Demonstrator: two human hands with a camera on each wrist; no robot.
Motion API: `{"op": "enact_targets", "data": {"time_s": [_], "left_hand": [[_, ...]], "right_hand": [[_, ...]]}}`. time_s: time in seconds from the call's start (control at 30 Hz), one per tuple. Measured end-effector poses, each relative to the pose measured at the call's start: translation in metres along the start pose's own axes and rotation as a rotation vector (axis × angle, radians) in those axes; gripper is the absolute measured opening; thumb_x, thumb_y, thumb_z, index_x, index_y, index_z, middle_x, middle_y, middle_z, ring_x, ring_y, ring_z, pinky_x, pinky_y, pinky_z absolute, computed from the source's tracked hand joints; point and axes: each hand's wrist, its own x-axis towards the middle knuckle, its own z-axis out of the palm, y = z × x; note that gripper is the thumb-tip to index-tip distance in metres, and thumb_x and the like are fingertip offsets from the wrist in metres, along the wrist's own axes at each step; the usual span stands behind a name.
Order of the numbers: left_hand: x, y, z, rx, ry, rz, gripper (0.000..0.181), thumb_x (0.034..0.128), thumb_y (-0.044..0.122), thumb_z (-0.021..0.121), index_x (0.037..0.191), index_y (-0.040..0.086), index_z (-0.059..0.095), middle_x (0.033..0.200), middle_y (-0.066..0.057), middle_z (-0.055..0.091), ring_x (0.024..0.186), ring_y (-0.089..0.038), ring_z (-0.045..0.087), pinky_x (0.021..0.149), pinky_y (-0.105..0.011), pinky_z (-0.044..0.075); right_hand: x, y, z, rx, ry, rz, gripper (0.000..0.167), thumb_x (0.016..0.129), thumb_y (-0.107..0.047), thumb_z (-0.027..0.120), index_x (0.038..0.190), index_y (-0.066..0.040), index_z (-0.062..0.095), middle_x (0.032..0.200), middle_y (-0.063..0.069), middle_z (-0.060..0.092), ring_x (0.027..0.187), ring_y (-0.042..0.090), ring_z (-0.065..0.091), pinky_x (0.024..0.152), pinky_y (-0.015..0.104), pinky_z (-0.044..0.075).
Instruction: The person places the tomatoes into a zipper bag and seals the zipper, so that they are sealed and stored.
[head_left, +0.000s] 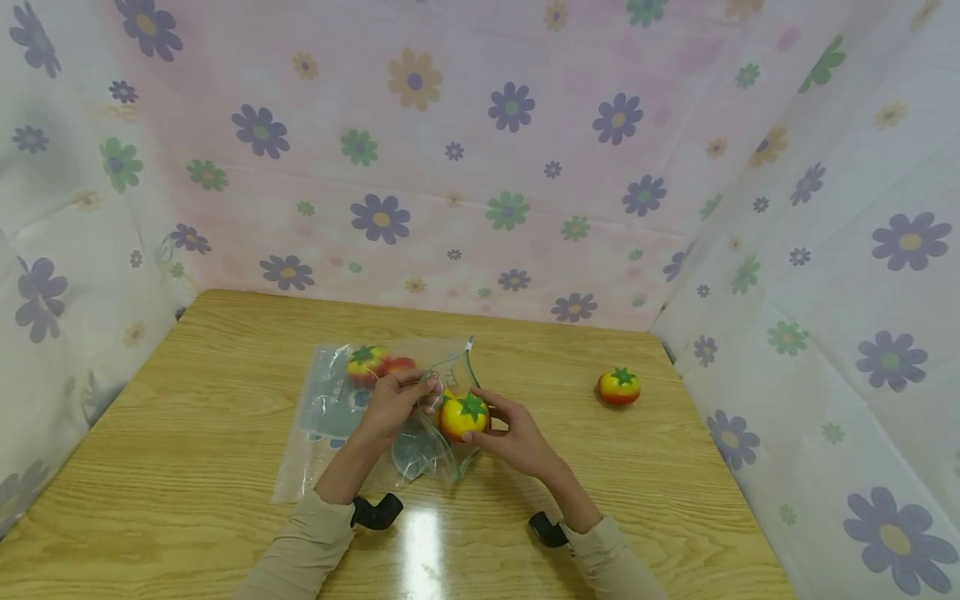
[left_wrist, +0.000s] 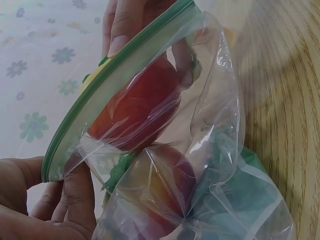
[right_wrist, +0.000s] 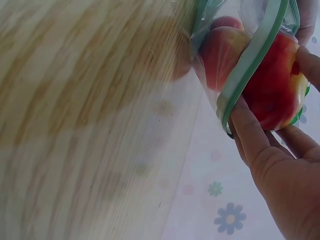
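Observation:
A clear zip bag (head_left: 318, 433) with a green-edged mouth lies on the table, its mouth held up. My left hand (head_left: 390, 408) pinches the edge of the mouth between thumb and fingers, as the left wrist view also shows. In my right hand (head_left: 517, 437) I grip a red and yellow toy tomato (head_left: 457, 421) with a green star-shaped top; it sits at the bag's mouth, partly inside the green zip strip (right_wrist: 257, 60). Inside the bag are a yellow-red tomato (head_left: 366, 367) and a redder round one (head_left: 402, 365), seen through the plastic.
Another toy tomato (head_left: 618, 389) sits on the right part of the wooden table (head_left: 187, 417). Flower-printed cloth (head_left: 450, 167) hangs behind and at both sides. Black wrist mounts (head_left: 378, 511) are strapped at my sleeves.

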Motion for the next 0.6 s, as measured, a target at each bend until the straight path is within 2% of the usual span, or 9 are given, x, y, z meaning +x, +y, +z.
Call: {"op": "enact_targets", "data": {"time_s": [0.27, 0.47, 0.6], "left_hand": [[0.0014, -0.0021, 0.0005, -0.004, 0.022, -0.012, 0.033, 0.1020, 0.004, 0.060, 0.128, -0.016, 0.060, 0.086, 0.005, 0.074, 0.074, -0.003, 0.068, 0.065, -0.016, 0.056], [0.0010, -0.0019, -0.0001, -0.018, 0.014, -0.011, 0.034, 0.1023, 0.003, 0.060, 0.131, -0.016, 0.058, 0.089, 0.004, 0.075, 0.075, -0.003, 0.069, 0.066, -0.016, 0.057], [0.0004, -0.0010, 0.0002, -0.011, 0.008, -0.012, 0.035, 0.1026, 0.004, 0.060, 0.131, -0.016, 0.058, 0.088, 0.005, 0.075, 0.075, -0.003, 0.069, 0.066, -0.016, 0.056]], "right_hand": [[0.0020, 0.0011, 0.0031, -0.016, 0.016, -0.001, 0.069, 0.093, -0.008, 0.075, 0.153, 0.000, 0.041, 0.148, 0.019, 0.050, 0.128, 0.042, 0.055, 0.094, 0.033, 0.058], [0.0023, -0.0007, 0.0055, -0.033, 0.045, -0.001, 0.071, 0.091, -0.008, 0.077, 0.152, 0.001, 0.042, 0.149, 0.018, 0.047, 0.127, 0.041, 0.055, 0.093, 0.033, 0.058], [0.0013, -0.0009, 0.0060, -0.024, 0.031, -0.004, 0.072, 0.091, -0.007, 0.078, 0.153, 0.000, 0.042, 0.147, 0.018, 0.047, 0.127, 0.039, 0.055, 0.094, 0.032, 0.058]]}}
